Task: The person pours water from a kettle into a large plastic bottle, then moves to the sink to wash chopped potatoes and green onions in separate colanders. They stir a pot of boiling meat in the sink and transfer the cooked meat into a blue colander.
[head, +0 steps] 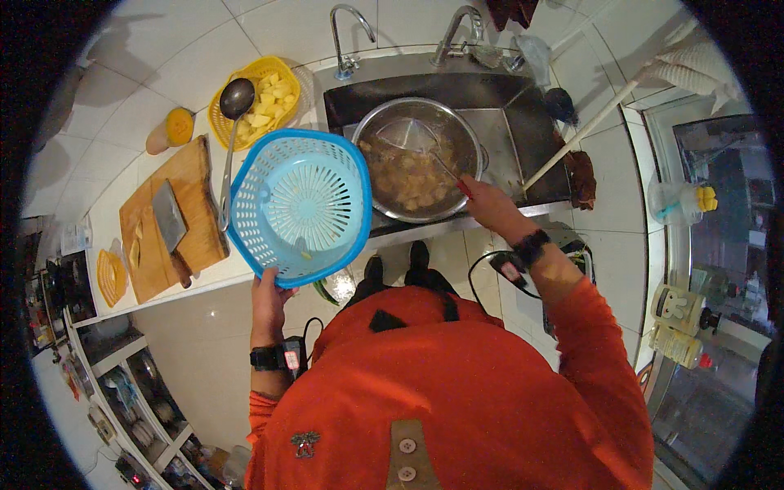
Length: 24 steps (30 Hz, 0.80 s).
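My left hand grips the near rim of a blue plastic colander, tilted beside the sink with a few small scraps inside. The red handle of a skimmer is in my right hand. Its head lies partly in murky liquid in a large steel basin, among light brown chunks. The basin stands in the sink. Left of it, a yellow basket holds pale yellow cut pieces, with a steel ladle resting across it.
A cleaver lies on a wooden cutting board at the left; a cut squash is behind it. Two faucets rise behind the sink. A long pole leans into the sink's right side. Bottles stand by the window.
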### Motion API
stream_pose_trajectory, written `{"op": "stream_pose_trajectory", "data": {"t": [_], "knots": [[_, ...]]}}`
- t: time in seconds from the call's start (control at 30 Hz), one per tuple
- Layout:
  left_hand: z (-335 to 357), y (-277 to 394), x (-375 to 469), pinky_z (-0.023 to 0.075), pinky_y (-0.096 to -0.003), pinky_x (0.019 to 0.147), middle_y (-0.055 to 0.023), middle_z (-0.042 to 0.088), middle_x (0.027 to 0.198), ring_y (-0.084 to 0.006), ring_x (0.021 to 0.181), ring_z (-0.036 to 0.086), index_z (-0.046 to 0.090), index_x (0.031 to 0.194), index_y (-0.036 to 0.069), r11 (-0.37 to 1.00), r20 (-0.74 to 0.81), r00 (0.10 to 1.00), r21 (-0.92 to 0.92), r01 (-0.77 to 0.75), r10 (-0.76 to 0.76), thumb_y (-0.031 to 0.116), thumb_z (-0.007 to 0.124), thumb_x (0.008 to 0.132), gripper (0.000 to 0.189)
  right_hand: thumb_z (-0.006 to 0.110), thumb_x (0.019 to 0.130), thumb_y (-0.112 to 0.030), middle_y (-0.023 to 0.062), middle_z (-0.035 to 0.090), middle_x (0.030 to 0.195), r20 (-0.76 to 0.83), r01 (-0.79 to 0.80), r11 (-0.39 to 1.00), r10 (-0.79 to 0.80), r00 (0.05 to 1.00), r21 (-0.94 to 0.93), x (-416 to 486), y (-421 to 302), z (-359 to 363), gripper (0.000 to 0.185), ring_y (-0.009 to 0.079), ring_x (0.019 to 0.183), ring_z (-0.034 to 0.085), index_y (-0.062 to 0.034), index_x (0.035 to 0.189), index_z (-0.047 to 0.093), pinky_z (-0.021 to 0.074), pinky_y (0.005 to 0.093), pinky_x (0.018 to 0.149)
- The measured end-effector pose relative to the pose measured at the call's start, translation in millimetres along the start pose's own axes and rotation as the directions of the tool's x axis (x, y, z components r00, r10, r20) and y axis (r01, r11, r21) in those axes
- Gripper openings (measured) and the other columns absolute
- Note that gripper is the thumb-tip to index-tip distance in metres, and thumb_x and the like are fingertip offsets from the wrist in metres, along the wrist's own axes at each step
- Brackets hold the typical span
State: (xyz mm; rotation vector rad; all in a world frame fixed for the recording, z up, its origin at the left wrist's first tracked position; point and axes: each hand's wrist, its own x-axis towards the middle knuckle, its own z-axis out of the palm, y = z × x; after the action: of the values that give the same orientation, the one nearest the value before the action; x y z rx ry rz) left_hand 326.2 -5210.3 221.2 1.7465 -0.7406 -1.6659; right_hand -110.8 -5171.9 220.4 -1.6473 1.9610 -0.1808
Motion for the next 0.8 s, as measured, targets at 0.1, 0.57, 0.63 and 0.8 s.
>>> {"op": "stream_pose_trajectory", "data": {"t": [0.1, 0.57, 0.63, 0.8], "knots": [[0, 2, 2, 0.0476, -0.0323, 0.074, -0.0042, 0.061, 0.100, -0.0162, 0.085, 0.059, 0.053, 0.113, 0.007, 1.000, -0.007, 1.000, -0.005, 0.000, 0.000, 0.030, 0.053, 0.087, 0.035, 0.044, 0.090, -0.015, 0.0222, 0.065, 0.095, 0.062, -0.010, 0.980, 0.023, 0.998, -0.199, 31, -15, 26, 0.029, 0.0396, 0.089, 0.062, -0.0050, 0.116, 0.051, 0.0503, 0.0491, 0.073], [2, 7, 1, 0.0481, -0.0300, 0.069, -0.0055, 0.062, 0.100, -0.0165, 0.081, 0.059, 0.053, 0.113, 0.005, 1.000, -0.031, 0.999, -0.004, 0.016, -0.016, 0.029, 0.053, 0.086, 0.036, 0.047, 0.089, -0.015, 0.0192, 0.063, 0.092, -0.089, -0.076, 0.942, 0.050, 0.995, -0.327, 13, 71, 3, 0.031, 0.0403, 0.088, 0.060, -0.0100, 0.119, 0.046, 0.0484, 0.0500, 0.072], [2, 8, 0, 0.0482, -0.0298, 0.070, -0.0057, 0.062, 0.100, -0.0166, 0.082, 0.059, 0.053, 0.114, 0.005, 0.999, -0.046, 0.998, 0.006, 0.036, -0.036, 0.029, 0.052, 0.086, 0.037, 0.048, 0.090, -0.018, 0.0186, 0.063, 0.088, -0.070, -0.095, 0.932, 0.076, 0.995, -0.350, 20, 79, 11, 0.028, 0.0385, 0.083, 0.061, -0.0075, 0.116, 0.048, 0.0489, 0.0481, 0.069], [-1, 3, 2, 0.0485, -0.0312, 0.071, -0.0061, 0.061, 0.102, -0.0171, 0.084, 0.060, 0.053, 0.114, 0.005, 1.000, -0.040, 0.999, 0.003, 0.029, -0.029, 0.028, 0.051, 0.087, 0.035, 0.051, 0.092, -0.029, 0.0114, 0.063, 0.078, 0.229, -0.182, 0.982, 0.164, 0.959, 0.058, 3, 93, -2, 0.025, 0.0255, 0.068, 0.062, -0.0064, 0.102, 0.058, 0.0483, 0.0384, 0.055]]}}
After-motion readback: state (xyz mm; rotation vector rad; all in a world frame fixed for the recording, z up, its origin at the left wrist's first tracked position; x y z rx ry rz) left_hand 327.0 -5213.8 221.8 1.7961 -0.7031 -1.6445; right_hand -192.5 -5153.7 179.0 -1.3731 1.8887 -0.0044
